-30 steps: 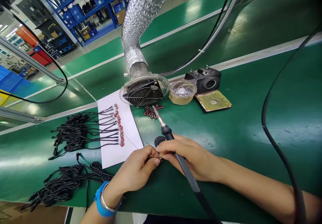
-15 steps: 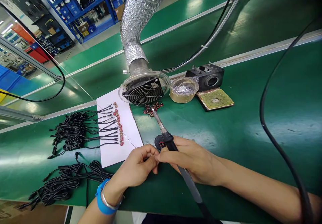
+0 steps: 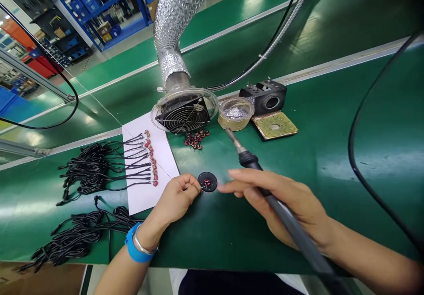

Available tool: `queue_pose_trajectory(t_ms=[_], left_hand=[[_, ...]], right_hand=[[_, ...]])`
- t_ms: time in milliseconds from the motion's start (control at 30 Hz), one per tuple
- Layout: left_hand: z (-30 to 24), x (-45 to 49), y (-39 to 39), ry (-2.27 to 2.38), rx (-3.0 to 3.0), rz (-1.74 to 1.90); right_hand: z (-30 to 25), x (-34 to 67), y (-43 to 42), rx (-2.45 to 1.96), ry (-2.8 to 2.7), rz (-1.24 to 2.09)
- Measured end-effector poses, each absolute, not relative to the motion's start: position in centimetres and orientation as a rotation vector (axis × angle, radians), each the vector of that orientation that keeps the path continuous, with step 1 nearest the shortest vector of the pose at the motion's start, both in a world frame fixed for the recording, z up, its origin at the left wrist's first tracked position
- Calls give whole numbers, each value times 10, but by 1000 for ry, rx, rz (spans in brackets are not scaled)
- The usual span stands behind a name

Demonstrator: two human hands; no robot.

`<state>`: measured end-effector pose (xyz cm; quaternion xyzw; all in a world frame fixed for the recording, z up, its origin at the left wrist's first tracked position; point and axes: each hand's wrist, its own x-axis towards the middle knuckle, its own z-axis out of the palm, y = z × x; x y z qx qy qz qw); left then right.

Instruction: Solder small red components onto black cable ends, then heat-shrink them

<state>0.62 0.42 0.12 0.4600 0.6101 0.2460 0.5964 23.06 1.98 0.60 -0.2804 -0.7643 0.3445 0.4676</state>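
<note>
My right hand (image 3: 285, 202) holds a black-handled soldering iron (image 3: 251, 162) above the green bench, its metal tip aimed at the round solder dish (image 3: 236, 114). My left hand (image 3: 177, 195) is pinched shut beside a small black disc (image 3: 207, 182) that carries a red coil; what the fingers grip is too small to make out. A pile of small red coils (image 3: 196, 139) lies below the fume fan (image 3: 183, 115). On the white sheet (image 3: 142, 198) lies a row of black leads with red coils at their ends (image 3: 150, 157).
Bundles of black cables (image 3: 82, 171) lie left of the sheet, more (image 3: 76, 235) near the bench edge. A black iron stand (image 3: 265, 97) and a yellow sponge pad (image 3: 274, 125) sit behind the dish. A silver duct (image 3: 172, 17) rises from the fan. A thick black cord (image 3: 364, 171) loops at right.
My right hand has pulled away from my left and swung the iron's tip right, from the coil pile toward the solder dish. The black disc with its coil now lies uncovered.
</note>
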Motion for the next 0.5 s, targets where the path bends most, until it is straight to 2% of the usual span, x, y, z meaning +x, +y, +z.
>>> queue_pose_trajectory(t_ms=[500], left_hand=[[-1,5,5,1511,1069,572]], right_hand=[[-7,229,14,-1049,-1619,887]])
